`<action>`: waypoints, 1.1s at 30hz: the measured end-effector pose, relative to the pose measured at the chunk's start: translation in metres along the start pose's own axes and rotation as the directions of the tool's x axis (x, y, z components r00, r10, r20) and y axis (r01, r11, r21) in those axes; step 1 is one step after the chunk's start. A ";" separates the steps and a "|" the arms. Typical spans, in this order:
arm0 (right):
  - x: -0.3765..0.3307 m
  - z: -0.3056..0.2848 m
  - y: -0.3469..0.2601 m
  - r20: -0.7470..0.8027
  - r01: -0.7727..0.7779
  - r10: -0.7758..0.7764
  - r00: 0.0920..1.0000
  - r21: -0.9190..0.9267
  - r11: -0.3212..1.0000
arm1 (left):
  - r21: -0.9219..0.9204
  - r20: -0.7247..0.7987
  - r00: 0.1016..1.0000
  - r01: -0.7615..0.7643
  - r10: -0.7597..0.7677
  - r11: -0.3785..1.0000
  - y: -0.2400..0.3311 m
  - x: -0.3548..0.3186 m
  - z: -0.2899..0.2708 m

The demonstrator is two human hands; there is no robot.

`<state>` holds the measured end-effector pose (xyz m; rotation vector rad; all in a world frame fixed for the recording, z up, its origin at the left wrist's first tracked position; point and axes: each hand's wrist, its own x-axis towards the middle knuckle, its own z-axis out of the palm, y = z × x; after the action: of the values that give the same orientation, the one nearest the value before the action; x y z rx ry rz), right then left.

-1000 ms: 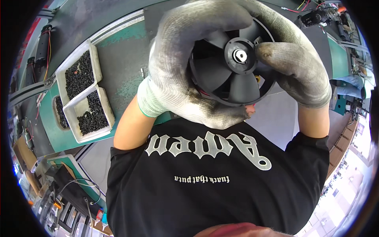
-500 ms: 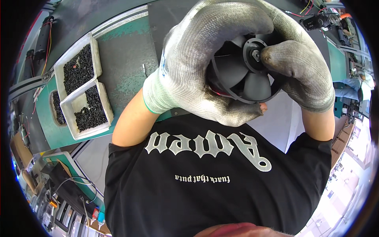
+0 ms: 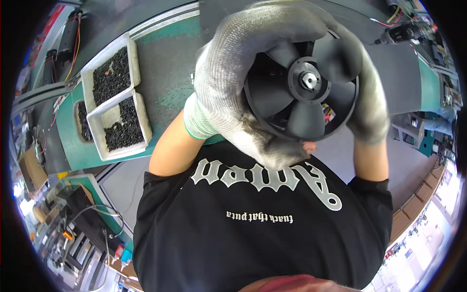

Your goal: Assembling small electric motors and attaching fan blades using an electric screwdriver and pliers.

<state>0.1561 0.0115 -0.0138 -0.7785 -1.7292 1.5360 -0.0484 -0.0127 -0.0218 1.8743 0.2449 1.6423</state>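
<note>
A black fan, with broad blades in a round housing, is held up before my chest, its face toward me. My left hand, in a grey-white knit glove with a green cuff, wraps around the left side of the housing. One bare fingertip shows at the lower rim. My right hand, also gloved and smeared by motion, curls around the right side; most of its fingers are hidden. In the middle, the hub shows a bright metal shaft end. A blurred dark rounded shape covers the upper right blades; I cannot tell what it is.
At left on the green and grey worktop, two white trays stand end to end, holding small black parts. More lie in a recess beside them. Black cylinders with wires lie far left; another black cylinder lies far right.
My right thumb has come off the hub, uncovering the shaft end. The right hand has drawn down and inward along the rim. The fan sits slightly lower and left in view.
</note>
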 end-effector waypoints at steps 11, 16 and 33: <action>-0.022 0.065 -0.012 -0.349 -0.263 0.434 0.831 0.442 0.858 | 0.033 0.053 0.996 0.066 -0.068 0.997 0.005 0.003 0.017; -0.029 0.048 0.024 -0.317 -0.053 0.232 0.919 0.486 0.872 | -0.015 0.043 0.999 0.019 -0.018 1.000 -0.003 0.004 0.011; 0.095 0.002 0.099 -0.171 0.119 -0.111 0.979 0.038 0.992 | 0.733 -0.253 0.950 0.313 -0.185 0.604 0.122 -0.048 0.013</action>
<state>0.0978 0.0986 -0.1023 -0.7484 -1.5802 1.3875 -0.0777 -0.1379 0.0065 2.1400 1.4198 1.5951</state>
